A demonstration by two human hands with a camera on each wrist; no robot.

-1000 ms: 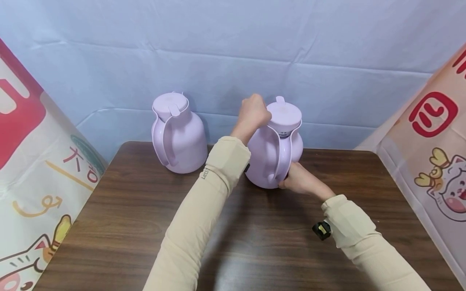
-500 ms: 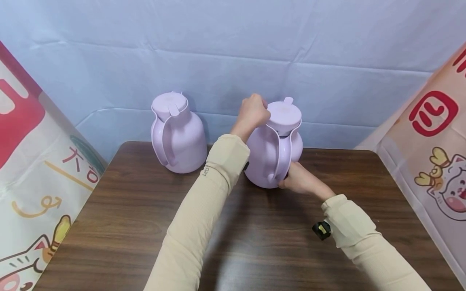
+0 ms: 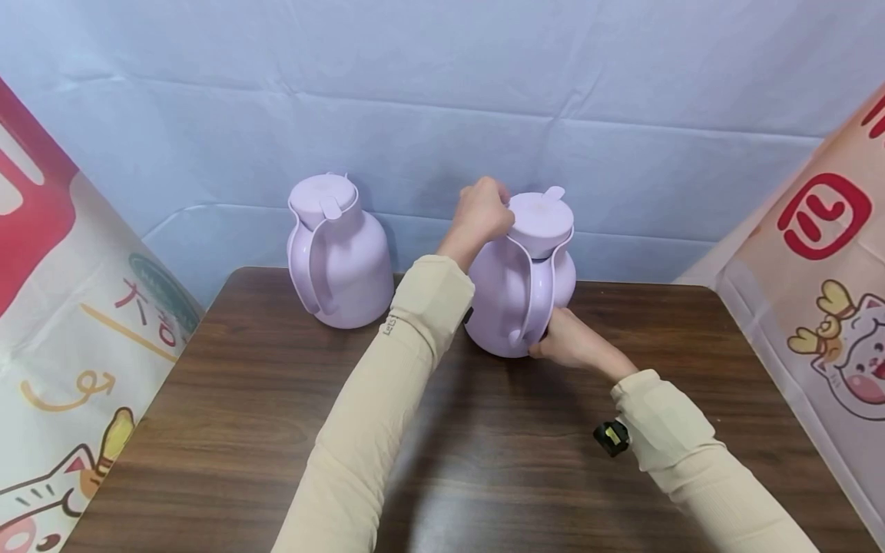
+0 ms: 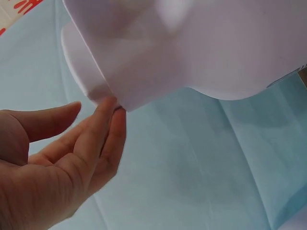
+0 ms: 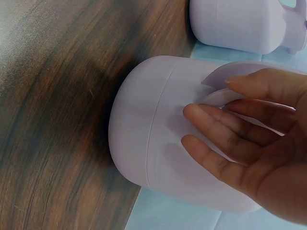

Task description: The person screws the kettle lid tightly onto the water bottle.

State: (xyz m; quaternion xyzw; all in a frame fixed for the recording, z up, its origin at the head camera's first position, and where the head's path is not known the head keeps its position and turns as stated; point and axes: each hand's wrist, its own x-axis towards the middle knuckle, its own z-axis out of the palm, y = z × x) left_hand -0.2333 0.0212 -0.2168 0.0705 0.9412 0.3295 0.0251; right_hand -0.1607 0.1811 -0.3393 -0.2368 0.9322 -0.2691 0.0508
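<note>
A lilac thermos jug (image 3: 494, 299) stands upright near the table's back edge, its handle (image 3: 541, 296) towards me. Its round lid (image 3: 542, 219) sits in the neck with the small tab (image 3: 554, 193) pointing back and right. My left hand (image 3: 482, 209) is at the lid's left side; in the left wrist view its fingertips (image 4: 112, 108) touch the lid's edge by the spout, while the thumb stands apart. Low on the handle, my right hand (image 3: 570, 339) pinches it between thumb and fingers, as the right wrist view shows.
A matching lilac jug (image 3: 353, 269) stands to the left, lid on, handle turned left and forward. The brown wooden table (image 3: 484, 461) ends against a pale blue cloth backdrop (image 3: 442, 92). Printed banners (image 3: 823, 322) flank both sides.
The lid has turned, its tab swinging from straight back to the right. The dark gap and marks under its front edge are less visible. Both hands stay nearly in place.
</note>
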